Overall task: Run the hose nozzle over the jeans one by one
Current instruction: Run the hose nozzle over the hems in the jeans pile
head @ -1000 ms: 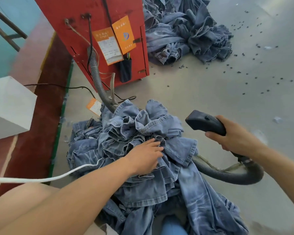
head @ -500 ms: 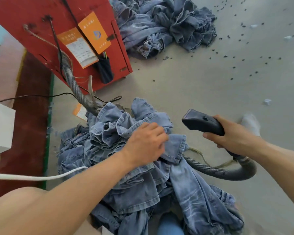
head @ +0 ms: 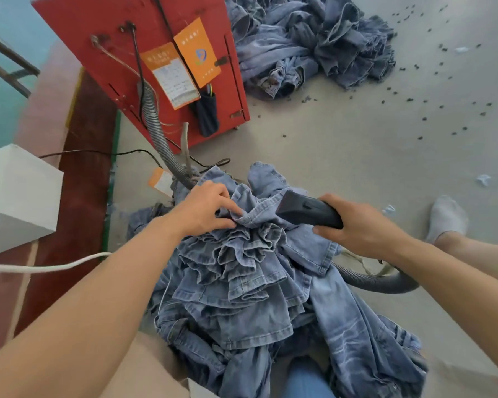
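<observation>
A fold of denim at the top of the jeans pile (head: 250, 285) is being pinched by the left hand (head: 206, 209), thumb against curled fingers. The hose nozzle (head: 308, 209) is being gripped by the right hand (head: 357, 225), fingers wrapped around its handle. The nozzle's long axis is being held along the 10-to-4 o'clock line, its mouth pointing toward 10 o'clock at the pinched fold, just beside it. Its hose (head: 380, 281) is trailing toward 4 o'clock. A second heap (head: 308, 44) is lying at 12 o'clock, beside a red machine (head: 144, 53).

Two heaps of jeans — near (head: 259, 282), far (head: 314, 44) — one nozzle (head: 308, 209), one red machine (head: 144, 61), two orange tags (head: 197, 53).
</observation>
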The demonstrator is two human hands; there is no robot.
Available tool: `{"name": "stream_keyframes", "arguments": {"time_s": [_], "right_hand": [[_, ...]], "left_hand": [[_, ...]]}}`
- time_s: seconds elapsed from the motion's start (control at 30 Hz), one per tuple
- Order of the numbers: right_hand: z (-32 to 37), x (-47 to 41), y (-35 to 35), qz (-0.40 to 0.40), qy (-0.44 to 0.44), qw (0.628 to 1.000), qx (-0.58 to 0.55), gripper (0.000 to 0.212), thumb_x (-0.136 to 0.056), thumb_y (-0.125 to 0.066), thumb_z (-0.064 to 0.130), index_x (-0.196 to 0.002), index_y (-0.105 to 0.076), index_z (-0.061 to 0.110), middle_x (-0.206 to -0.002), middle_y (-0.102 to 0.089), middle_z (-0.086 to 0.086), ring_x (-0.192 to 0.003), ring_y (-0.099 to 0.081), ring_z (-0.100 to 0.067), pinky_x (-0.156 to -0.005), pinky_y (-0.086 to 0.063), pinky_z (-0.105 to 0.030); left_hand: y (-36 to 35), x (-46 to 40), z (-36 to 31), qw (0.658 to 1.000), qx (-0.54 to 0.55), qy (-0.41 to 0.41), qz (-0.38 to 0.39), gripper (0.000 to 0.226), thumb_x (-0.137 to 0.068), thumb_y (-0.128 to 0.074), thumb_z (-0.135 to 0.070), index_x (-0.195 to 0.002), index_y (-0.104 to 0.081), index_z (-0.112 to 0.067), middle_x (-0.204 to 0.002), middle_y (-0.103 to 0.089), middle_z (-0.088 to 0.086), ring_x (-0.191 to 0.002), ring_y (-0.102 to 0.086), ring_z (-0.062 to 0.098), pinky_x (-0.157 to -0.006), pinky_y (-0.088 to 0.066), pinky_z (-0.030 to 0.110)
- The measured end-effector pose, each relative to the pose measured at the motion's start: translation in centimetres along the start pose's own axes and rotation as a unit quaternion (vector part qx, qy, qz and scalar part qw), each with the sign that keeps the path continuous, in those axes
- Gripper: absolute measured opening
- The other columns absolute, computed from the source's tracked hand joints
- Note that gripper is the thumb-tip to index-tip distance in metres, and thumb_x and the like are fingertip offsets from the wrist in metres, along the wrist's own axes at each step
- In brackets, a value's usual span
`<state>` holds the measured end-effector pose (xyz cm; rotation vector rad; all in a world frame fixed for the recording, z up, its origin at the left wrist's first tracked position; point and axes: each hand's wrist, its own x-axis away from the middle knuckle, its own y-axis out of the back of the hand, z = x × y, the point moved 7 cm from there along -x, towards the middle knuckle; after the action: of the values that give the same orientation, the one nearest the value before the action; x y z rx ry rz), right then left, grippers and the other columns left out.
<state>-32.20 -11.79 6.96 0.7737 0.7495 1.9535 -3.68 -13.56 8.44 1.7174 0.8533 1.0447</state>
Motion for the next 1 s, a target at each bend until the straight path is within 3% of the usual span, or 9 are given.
{"name": "stream_keyframes", "arguments": {"time_s": [0.2,0.47,0.57,0.67,0.77,0.9,1.0], "right_hand": [[1.4,-0.1,-0.4,-0.005,0.008,1.000,-0.006,0.032,-0.094,-0.072,0.043,-0.118,-0.051,0.046,-0.084,-0.067,0.012,-0.071,-0.064,-0.010,-0.064,-0.052,-0.031],[5.2,-3.2,-2.7,0.032,0.071,0.996,0.046,0.033,-0.094,-0.071,0.041,-0.120,-0.053,0.032,-0.090,-0.065,0.007,-0.076,-0.062,-0.020,-0.063,-0.047,-0.034],[6.3,-4.5,-1.9,0.005,0.085,0.996,-0.011,0.034,-0.095,-0.073,0.037,-0.123,-0.057,0.027,-0.094,-0.068,0.002,-0.080,-0.064,-0.021,-0.070,-0.052,-0.038],[5.3,-4.9,-0.1,-0.033,0.075,0.995,-0.049,0.033,-0.095,-0.073,0.035,-0.123,-0.056,0.027,-0.087,-0.065,0.008,-0.073,-0.063,-0.011,-0.064,-0.050,-0.031],[3.6,-4.3,0.4,0.006,0.063,0.998,-0.014,0.031,-0.093,-0.076,0.034,-0.116,-0.054,0.035,-0.086,-0.064,0.014,-0.074,-0.062,-0.009,-0.062,-0.043,-0.025],[4.9,-4.0,-2.8,0.077,0.073,0.994,0.027,0.031,-0.093,-0.075,0.034,-0.118,-0.057,0.028,-0.096,-0.068,0.005,-0.084,-0.065,-0.021,-0.077,-0.055,-0.042],[7.3,-5.1,-2.4,0.000,0.092,0.995,-0.046,0.034,-0.094,-0.074,0.033,-0.123,-0.058,0.024,-0.094,-0.068,0.003,-0.082,-0.066,-0.018,-0.076,-0.056,-0.042]], "left_hand": [[-1.4,-0.4,0.6,0.989,0.136,0.058,-0.002,0.019,-0.100,-0.065,-0.037,-0.099,-0.076,-0.022,-0.097,-0.054,-0.006,-0.090,-0.051,0.013,-0.085,-0.041,0.031],[-2.3,-0.5,0.2,0.951,0.294,0.098,0.001,0.005,-0.101,-0.065,-0.019,-0.104,-0.069,-0.022,-0.091,-0.061,-0.005,-0.070,-0.053,-0.006,-0.062,-0.039,0.006],[-2.7,0.0,1.5,0.927,0.346,0.143,0.006,0.011,-0.100,-0.067,-0.019,-0.109,-0.069,-0.023,-0.091,-0.063,-0.008,-0.078,-0.054,0.000,-0.067,-0.041,0.012],[-2.8,0.0,1.9,0.925,0.347,0.154,0.021,0.007,-0.102,-0.064,-0.020,-0.107,-0.067,-0.025,-0.088,-0.058,-0.008,-0.075,-0.051,0.004,-0.062,-0.040,0.011],[-2.6,-0.1,1.9,0.917,0.370,0.151,0.008,0.013,-0.104,-0.060,-0.016,-0.098,-0.068,-0.023,-0.083,-0.055,-0.003,-0.069,-0.050,0.005,-0.056,-0.040,0.005],[-2.8,-0.2,1.7,0.913,0.376,0.156,0.014,0.017,-0.106,-0.056,-0.016,-0.095,-0.068,-0.022,-0.089,-0.062,-0.001,-0.068,-0.052,-0.001,-0.065,-0.043,0.014],[-2.8,-0.2,2.0,0.903,0.391,0.180,0.014,0.017,-0.106,-0.055,-0.016,-0.096,-0.067,-0.020,-0.093,-0.064,0.004,-0.082,-0.055,0.012,-0.073,-0.045,0.023]]}}
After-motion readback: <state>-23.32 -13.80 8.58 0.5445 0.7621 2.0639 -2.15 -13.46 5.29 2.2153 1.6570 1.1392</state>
